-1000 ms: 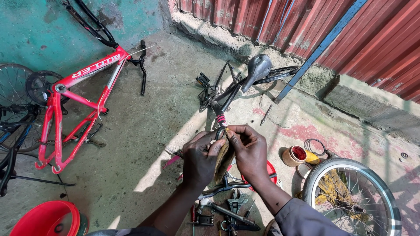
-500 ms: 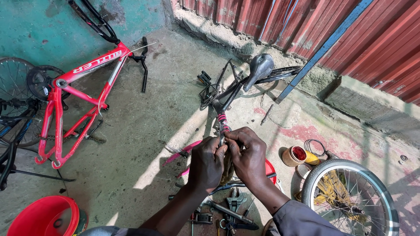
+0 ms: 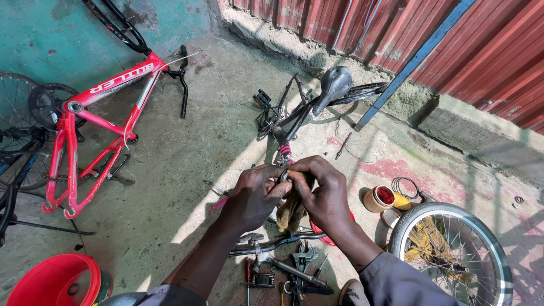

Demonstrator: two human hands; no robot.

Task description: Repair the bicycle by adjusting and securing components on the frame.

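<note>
I hold a small round metal part (image 3: 285,177) pinched between both hands in front of me, above the concrete floor (image 3: 187,147): my left hand (image 3: 252,195) closes on it from the left, thumb on top, and my right hand (image 3: 322,190) wraps it from the right with a dirty rag (image 3: 292,212) hanging below. Most of the part is hidden by my fingers, so I cannot tell exactly what it is. To do this well, I judge I should keep the left hand firm as the anchor, work the rag round with the right, and stay over the tools (image 3: 283,272) lying below, so anything dropped lands close. The black bicycle frame (image 3: 294,116) lies just beyond my hands.
</note>
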